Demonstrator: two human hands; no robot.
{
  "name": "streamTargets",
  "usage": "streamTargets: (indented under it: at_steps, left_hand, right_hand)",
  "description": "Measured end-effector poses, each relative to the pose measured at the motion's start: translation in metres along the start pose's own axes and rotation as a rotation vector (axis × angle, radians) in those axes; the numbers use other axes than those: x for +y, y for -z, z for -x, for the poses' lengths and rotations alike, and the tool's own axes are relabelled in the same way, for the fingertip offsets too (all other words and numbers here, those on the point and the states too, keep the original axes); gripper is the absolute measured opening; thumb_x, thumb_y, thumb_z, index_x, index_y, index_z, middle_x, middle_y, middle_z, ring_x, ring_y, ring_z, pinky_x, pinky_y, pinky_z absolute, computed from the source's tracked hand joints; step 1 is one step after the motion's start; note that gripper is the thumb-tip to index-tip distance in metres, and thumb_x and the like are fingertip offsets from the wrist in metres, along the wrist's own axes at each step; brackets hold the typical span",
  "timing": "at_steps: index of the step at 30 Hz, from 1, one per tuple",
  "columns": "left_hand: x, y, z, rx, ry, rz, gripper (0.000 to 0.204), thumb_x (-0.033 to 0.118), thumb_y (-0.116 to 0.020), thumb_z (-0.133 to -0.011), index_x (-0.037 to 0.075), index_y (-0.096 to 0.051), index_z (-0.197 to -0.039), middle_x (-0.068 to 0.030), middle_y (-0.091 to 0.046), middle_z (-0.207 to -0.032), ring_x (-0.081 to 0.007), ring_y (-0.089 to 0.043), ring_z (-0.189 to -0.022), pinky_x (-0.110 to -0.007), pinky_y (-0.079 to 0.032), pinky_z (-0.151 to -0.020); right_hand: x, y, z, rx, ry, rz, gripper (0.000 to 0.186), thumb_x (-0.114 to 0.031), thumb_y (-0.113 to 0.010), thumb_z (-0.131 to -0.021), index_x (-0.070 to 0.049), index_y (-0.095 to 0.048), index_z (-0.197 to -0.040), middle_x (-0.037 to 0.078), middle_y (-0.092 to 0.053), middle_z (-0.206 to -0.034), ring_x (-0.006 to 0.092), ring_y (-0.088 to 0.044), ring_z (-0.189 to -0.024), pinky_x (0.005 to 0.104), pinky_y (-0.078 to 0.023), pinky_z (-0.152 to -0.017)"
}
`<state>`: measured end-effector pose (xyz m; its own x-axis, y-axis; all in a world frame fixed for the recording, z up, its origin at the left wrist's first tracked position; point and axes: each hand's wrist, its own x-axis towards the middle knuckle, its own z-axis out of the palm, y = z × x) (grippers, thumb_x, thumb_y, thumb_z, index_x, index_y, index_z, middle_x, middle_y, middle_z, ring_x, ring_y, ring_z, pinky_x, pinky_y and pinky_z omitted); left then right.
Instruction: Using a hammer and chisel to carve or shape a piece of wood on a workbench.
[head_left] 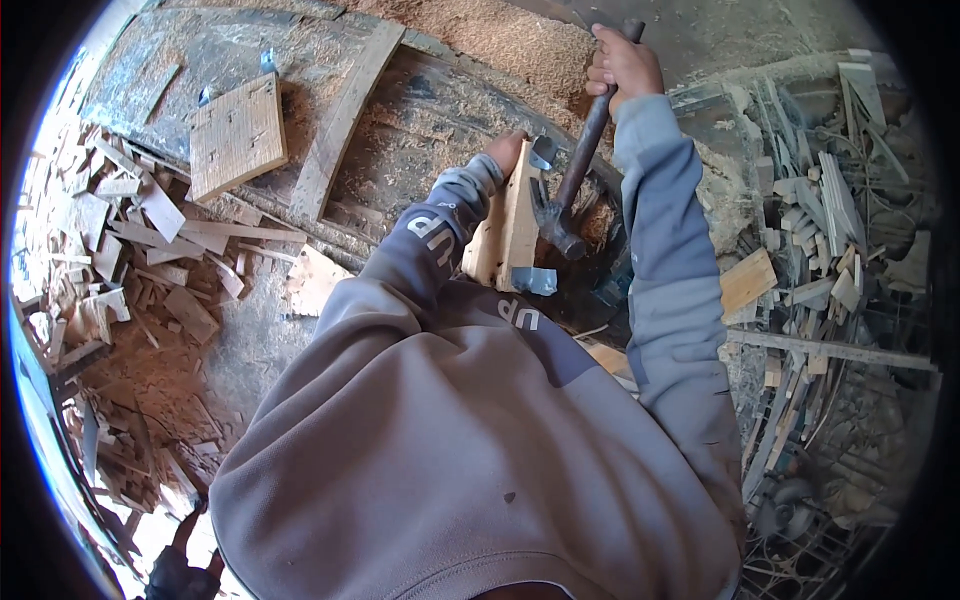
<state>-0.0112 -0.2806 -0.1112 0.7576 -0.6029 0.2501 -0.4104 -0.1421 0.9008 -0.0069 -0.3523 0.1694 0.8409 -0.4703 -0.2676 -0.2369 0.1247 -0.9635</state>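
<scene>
The right hand has its fingers curled tight around the handle of a hammer. The hammer slants: the handle's end is up and away from the person, and the head is lower, a bit to the left, and nearer the body. The head is just beside a pale wood block, but I can't tell if they touch. The block is in front of the person's chest, and its long side runs away from the body, with the far end leaning a little right. The sleeve and sweatshirt hide part of it. A bent blue piece is at its near end, and one more is at the far end. The left hand is at that far end too. Most of its fingers are hidden, so I can't tell if they grip.
</scene>
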Motion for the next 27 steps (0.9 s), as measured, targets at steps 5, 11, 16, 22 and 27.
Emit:
streamTargets:
  at_steps: [5, 11, 16, 22, 27]
  left_hand:
    - [0.002, 0.003, 0.006, 0.036, 0.024, 0.021, 0.024, 0.016, -0.04, -0.085, 0.001, -0.053, -0.098, -0.025, -0.055, -0.094, -0.0407, -0.053, -0.09, -0.043, -0.043, -0.079]
    - [0.019, 0.001, 0.011, 0.127, -0.002, -0.044, 0.022, 0.013, -0.04, -0.084, 0.003, -0.054, -0.098, -0.0232, -0.056, -0.095, -0.0394, -0.053, -0.091, -0.042, -0.043, -0.08]
    - [0.026, -0.003, 0.01, 0.177, -0.015, -0.039, 0.023, 0.013, -0.039, -0.084, 0.003, -0.053, -0.1, -0.0252, -0.056, -0.094, -0.041, -0.053, -0.089, -0.043, -0.044, -0.079]
    - [0.029, -0.001, 0.012, 0.096, 0.032, -0.072, 0.023, 0.013, -0.038, -0.085, 0.001, -0.051, -0.099, -0.0262, -0.055, -0.094, -0.0423, -0.054, -0.089, -0.044, -0.044, -0.078]
    - [0.029, 0.001, 0.012, 0.066, 0.037, -0.078, 0.023, 0.013, -0.037, -0.085, 0.002, -0.051, -0.099, -0.0261, -0.055, -0.094, -0.0425, -0.053, -0.089, -0.044, -0.044, -0.078]
  right_hand:
    - [0.005, -0.017, -0.017, 0.078, 0.071, 0.079, 0.027, -0.015, -0.059, -0.083, -0.01, -0.038, -0.067, -0.003, -0.03, -0.051, 0.007, -0.029, -0.039, 0.0256, -0.024, -0.036]
    - [0.011, -0.005, -0.02, 0.18, 0.204, 0.182, 0.024, -0.025, -0.06, -0.079, -0.01, -0.048, -0.064, -0.003, -0.038, -0.05, 0.0113, -0.039, -0.037, 0.0273, -0.03, -0.03]
    - [0.031, 0.062, -0.056, -0.526, 0.103, -0.469, 0.021, -0.023, -0.057, -0.081, -0.012, -0.046, -0.066, -0.004, -0.032, -0.049, 0.0091, -0.032, -0.036, 0.0251, -0.027, -0.033]
    - [0.013, 0.021, -0.016, 0.195, 0.083, -0.042, 0.023, -0.025, -0.056, -0.083, -0.014, -0.043, -0.067, -0.006, -0.027, -0.049, 0.0066, -0.029, -0.037, 0.0241, -0.026, -0.034]
    - [0.021, 0.038, -0.041, -0.154, 0.147, -0.234, 0.025, -0.022, -0.058, -0.083, -0.009, -0.044, -0.066, -0.001, -0.036, -0.05, 0.012, -0.035, -0.037, 0.0288, -0.029, -0.035]
